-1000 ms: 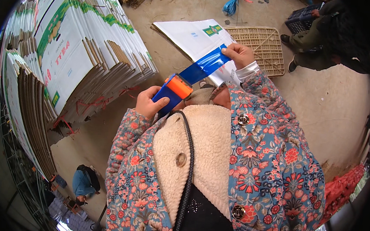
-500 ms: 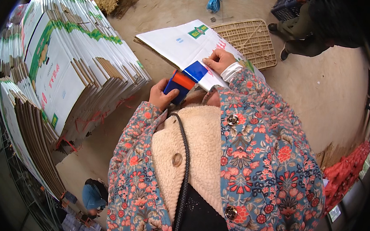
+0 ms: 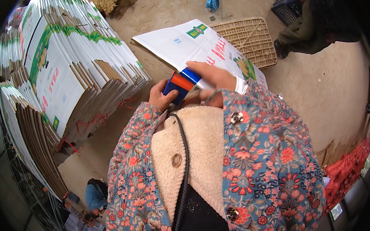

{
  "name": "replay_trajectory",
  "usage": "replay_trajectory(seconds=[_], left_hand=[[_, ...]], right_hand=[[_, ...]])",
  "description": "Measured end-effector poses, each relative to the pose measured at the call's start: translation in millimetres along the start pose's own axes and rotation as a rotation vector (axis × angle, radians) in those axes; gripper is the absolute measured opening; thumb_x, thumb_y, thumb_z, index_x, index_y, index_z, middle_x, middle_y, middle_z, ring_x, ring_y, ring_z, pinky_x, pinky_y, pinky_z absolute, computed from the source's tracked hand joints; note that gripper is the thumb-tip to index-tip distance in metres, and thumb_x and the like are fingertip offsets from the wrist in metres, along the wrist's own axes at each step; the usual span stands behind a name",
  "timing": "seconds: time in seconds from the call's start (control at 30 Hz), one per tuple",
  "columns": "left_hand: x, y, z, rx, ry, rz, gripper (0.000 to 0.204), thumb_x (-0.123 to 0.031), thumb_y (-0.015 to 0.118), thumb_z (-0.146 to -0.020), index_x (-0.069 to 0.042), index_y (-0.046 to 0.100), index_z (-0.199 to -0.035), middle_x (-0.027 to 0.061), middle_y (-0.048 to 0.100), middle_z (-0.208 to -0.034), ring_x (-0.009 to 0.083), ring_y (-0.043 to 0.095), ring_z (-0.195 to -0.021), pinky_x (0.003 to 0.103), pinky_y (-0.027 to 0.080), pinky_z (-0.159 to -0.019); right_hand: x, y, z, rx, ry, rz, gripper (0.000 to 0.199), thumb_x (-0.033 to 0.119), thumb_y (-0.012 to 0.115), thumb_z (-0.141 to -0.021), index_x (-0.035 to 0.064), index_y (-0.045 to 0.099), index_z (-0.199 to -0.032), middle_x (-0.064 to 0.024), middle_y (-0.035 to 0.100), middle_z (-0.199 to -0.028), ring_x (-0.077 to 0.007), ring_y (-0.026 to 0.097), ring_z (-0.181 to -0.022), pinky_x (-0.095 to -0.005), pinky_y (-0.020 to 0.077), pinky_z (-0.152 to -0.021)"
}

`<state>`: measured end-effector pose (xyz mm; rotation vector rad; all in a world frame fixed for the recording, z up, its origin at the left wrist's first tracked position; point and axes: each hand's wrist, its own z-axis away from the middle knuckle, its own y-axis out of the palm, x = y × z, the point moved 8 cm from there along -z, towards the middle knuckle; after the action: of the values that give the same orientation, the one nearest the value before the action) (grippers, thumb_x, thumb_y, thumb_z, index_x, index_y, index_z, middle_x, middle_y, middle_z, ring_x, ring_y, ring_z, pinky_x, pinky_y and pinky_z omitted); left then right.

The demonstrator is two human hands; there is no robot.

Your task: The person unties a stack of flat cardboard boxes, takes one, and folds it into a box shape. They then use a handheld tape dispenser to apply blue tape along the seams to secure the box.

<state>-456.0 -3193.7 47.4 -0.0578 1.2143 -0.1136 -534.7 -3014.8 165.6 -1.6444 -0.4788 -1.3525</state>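
My left hand (image 3: 162, 97) grips a blue and orange tape dispenser (image 3: 179, 84) held close to my chest. My right hand (image 3: 211, 76) lies across the top of the dispenser, fingers over its blue end, and also rests on the near edge of a flattened white printed carton (image 3: 190, 43). The carton sticks out away from me above the ground. Both arms are in flowered padded sleeves.
Tall bundles of flattened cartons (image 3: 64, 68) tied with red string stand to my left. A woven flat tray (image 3: 248, 38) lies on the dirt floor beyond the carton. Another person (image 3: 315, 26) crouches by a dark crate (image 3: 289, 7) at far right. Red mesh sacks (image 3: 346, 169) sit right.
My right hand has come back from the stretched-out blue tape to the dispenser. Both hands and the dispenser have drawn in toward my chest.
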Motion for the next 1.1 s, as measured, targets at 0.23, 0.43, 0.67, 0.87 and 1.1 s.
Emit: replay_trajectory(seconds=[0.23,0.43,0.67,0.87,1.1], left_hand=[[-26,7,-27,0.024,0.133,-0.016,0.049,-0.030,0.071,-0.075,0.004,0.056,-0.107,0.0115,0.065,-0.092,0.0171,0.062,-0.083,0.031,0.049,-0.076],[-62,27,-74,0.051,0.171,0.081,0.048,-0.029,0.071,-0.077,0.005,0.055,-0.107,0.0120,0.065,-0.090,0.0165,0.062,-0.080,0.030,0.050,-0.073],[-146,59,-152,0.128,0.337,-0.056,0.048,-0.033,0.074,-0.075,0.006,0.057,-0.097,0.0131,0.066,-0.083,0.0157,0.061,-0.073,0.030,0.050,-0.066],[-171,27,-90,0.278,0.366,0.128,0.048,-0.029,0.079,-0.068,0.005,0.057,-0.096,0.0141,0.064,-0.083,0.0201,0.062,-0.075,0.031,0.049,-0.069],[-208,47,-102,0.297,0.644,-0.274,0.055,-0.043,0.080,-0.061,0.000,0.057,-0.088,0.0154,0.059,-0.078,0.0340,0.057,-0.074,0.039,0.046,-0.069]], right_hand=[[-9,-4,10,0.203,0.119,0.481,0.078,0.032,0.065,-0.077,-0.0035,0.028,-0.135,-0.0237,0.036,-0.137,-0.0342,0.043,-0.123,-0.0369,0.0416,-0.097],[-22,-81,71,0.053,0.450,0.600,0.051,0.012,0.060,-0.075,0.0062,0.047,-0.124,-0.0192,0.057,-0.111,-0.0354,0.057,-0.101,-0.0384,0.0478,-0.086],[13,-164,79,-0.554,0.459,1.001,0.025,0.034,0.060,-0.083,0.0090,0.056,-0.085,-0.0125,0.060,-0.076,-0.0337,0.060,-0.071,-0.0407,0.0482,-0.060],[99,-141,87,-0.525,0.503,0.777,0.019,0.025,0.068,-0.078,0.0077,0.063,-0.083,-0.0112,0.060,-0.075,-0.0310,0.060,-0.069,-0.0374,0.0471,-0.059],[22,-195,124,-0.665,0.779,0.506,0.032,0.036,0.065,-0.083,0.0038,0.064,-0.086,-0.0124,0.061,-0.074,-0.0191,0.061,-0.068,-0.0294,0.0465,-0.062]])
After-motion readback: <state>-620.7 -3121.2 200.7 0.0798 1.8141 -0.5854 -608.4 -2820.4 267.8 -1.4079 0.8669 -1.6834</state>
